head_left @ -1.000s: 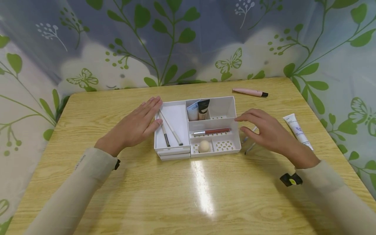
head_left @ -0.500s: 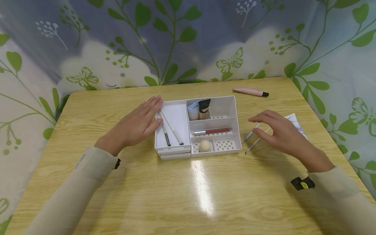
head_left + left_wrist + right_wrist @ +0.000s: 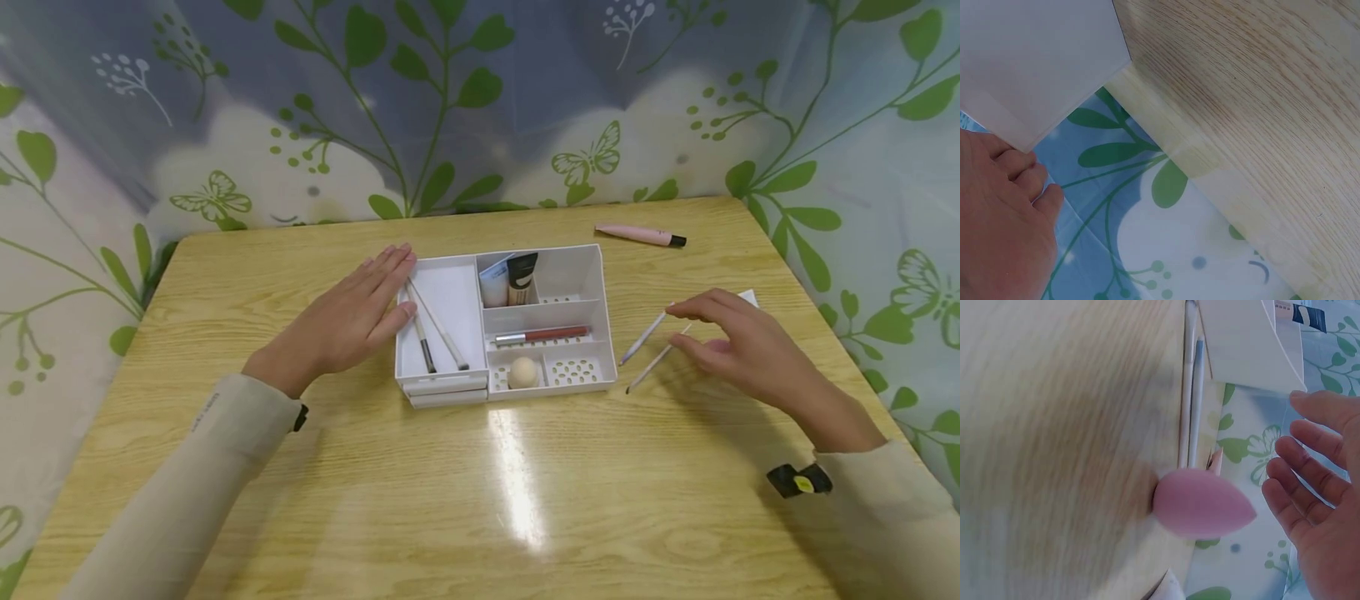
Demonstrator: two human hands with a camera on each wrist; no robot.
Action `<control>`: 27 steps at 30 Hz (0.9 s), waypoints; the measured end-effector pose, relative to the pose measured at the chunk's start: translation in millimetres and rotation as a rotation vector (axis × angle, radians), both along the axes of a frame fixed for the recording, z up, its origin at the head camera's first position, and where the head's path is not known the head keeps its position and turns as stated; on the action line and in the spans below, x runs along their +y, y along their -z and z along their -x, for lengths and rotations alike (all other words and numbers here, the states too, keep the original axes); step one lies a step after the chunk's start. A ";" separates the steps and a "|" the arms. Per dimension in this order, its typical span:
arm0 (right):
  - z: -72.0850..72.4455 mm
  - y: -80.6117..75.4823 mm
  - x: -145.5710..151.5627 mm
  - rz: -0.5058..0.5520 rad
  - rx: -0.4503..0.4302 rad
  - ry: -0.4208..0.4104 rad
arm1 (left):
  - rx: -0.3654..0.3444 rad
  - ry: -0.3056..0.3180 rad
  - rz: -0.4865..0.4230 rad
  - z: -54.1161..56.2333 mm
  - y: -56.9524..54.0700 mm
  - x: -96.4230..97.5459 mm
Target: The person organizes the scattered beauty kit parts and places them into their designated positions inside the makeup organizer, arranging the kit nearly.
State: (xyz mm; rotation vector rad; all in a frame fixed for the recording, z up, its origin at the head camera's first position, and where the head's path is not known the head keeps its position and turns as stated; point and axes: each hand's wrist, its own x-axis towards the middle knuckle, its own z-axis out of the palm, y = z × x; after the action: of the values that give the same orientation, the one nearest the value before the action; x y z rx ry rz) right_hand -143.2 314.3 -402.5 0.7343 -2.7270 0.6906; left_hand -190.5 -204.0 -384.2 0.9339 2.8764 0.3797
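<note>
My left hand (image 3: 341,321) rests with straight fingers along the left rim of a white makeup organizer (image 3: 452,287). Two makeup brushes (image 3: 438,327) lie in its left tray. Over the table to the right, my right hand (image 3: 757,354) hovers with relaxed, parted fingers and holds nothing. Two thin sticks, seemingly brushes (image 3: 645,335), lie just left of its fingertips. A pink makeup sponge (image 3: 1200,503) stands out in the right wrist view, near that palm but apart from it. The hand mostly hides a white tube (image 3: 749,297) in the head view.
The organizer's compartments hold a light blue tube (image 3: 495,287), a black-capped tube (image 3: 520,279), a red-and-silver stick (image 3: 555,335) and a beige ball (image 3: 522,373). A pink tube (image 3: 637,235) lies near the back edge of the wooden table (image 3: 337,500). Patterned cloth (image 3: 480,108) hangs behind.
My right hand has moved away from the organizer's right edge, rightward past the thin brushes, and now covers most of the white tube. The left hand stays in place.
</note>
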 end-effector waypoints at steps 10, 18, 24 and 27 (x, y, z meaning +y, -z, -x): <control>-6.4 7.6 19.1 -0.020 0.005 0.033 | -0.003 0.000 0.003 1.0 -0.6 -0.1; -10.4 14.4 34.5 -0.076 -0.006 0.055 | -0.014 -0.002 0.008 0.1 -1.6 0.1; -10.9 19.8 44.1 -0.086 -0.046 0.073 | -0.021 -0.007 0.016 -0.3 -2.9 0.5; -11.3 21.7 46.7 -0.089 -0.062 0.075 | -0.020 -0.007 0.014 -0.3 -3.5 1.0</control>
State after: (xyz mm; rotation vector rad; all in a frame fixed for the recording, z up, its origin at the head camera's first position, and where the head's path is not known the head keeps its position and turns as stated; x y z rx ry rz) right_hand -132.0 361.1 -424.2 0.6350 -2.8418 0.5887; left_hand -190.2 -202.9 -380.7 0.9120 2.8610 0.3664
